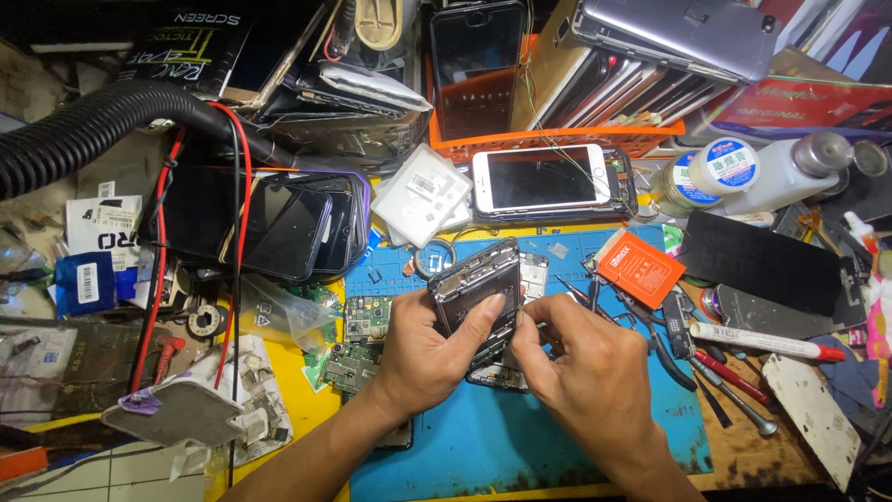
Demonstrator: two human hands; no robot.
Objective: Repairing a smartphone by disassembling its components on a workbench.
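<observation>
My left hand grips an opened dark phone body, tilted up over the blue work mat, thumb pressed across its inner frame. My right hand touches the phone's lower right edge with pinched fingertips; whether it holds a small part or tool is hidden. Another phone part lies on the mat under both hands. Green circuit boards lie just left of my left wrist.
A white phone lies behind the mat. An orange battery, tweezers, screwdrivers and a white marker sit at the right. Stacked dark phones, a black hose and red wires crowd the left. An orange basket holds more phones.
</observation>
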